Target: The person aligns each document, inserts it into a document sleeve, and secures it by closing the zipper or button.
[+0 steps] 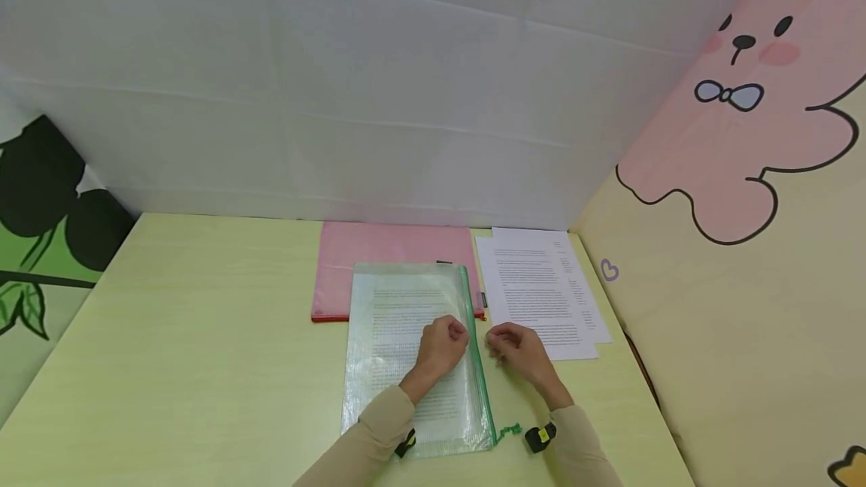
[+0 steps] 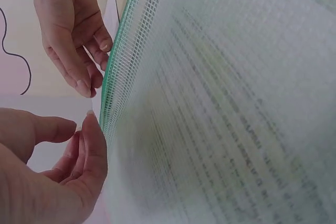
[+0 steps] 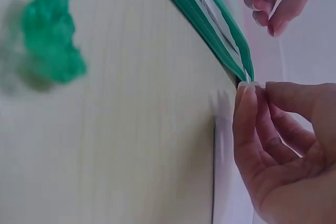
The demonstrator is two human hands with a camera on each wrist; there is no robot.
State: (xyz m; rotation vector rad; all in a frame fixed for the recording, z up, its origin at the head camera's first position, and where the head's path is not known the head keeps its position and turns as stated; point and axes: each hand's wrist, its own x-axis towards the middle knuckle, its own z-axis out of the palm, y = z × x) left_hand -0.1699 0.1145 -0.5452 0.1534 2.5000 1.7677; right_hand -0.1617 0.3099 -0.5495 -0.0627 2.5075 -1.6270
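Note:
A clear mesh zipper pouch (image 1: 368,299) with a green zipper edge (image 1: 482,374) lies on the table, a printed sheet (image 1: 399,314) showing through it. My left hand (image 1: 441,348) hovers over the pouch near the zipper edge, its fingers loosely curled. Just right of that edge is my right hand (image 1: 524,355), thumb and fingers bent towards each other. In the right wrist view, the right fingertips (image 3: 245,103) overlap the end of the green zipper strip (image 3: 194,17). Nothing shows between the fingers of the left hand (image 2: 68,166) in its own wrist view.
Behind the mesh pouch lies a pink pouch (image 1: 399,243) with a red edge, partly covered. Printed papers (image 1: 534,291) lie at the back right. A crinkled green cord (image 1: 509,431) trails from the pouch's lower right corner. White and decorated walls (image 1: 406,96) border the table.

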